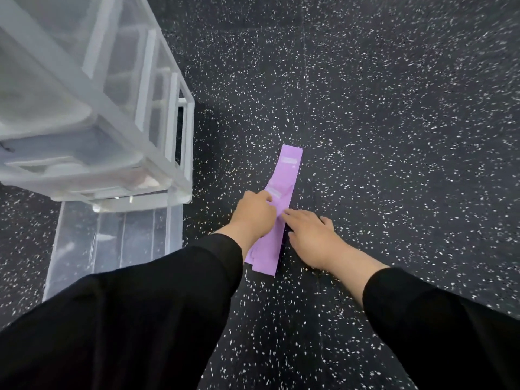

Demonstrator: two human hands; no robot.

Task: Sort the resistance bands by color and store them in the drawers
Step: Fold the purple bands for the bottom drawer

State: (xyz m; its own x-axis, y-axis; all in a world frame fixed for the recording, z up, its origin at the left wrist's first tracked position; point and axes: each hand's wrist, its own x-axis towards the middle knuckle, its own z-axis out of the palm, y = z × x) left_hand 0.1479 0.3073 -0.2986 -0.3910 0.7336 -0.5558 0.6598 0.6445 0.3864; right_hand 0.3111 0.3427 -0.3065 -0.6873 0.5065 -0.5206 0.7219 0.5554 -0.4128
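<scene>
On the speckled rubber floor [380, 136], a small stack of purple resistance bands [284, 181] lies flat, just beside the clear plastic drawer unit [92, 114]. The left hand [254, 213] curls its fingers onto the stack's middle, seemingly pinching an edge, while the right hand [311, 235] presses it with straight, slightly spread fingers, probably to square the bands before lifting. The bottom drawer [112, 243] stands pulled out, apparently ready for them.

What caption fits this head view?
Both hands, left and right, on purple bands lying on the floor beside an open drawer.
</scene>
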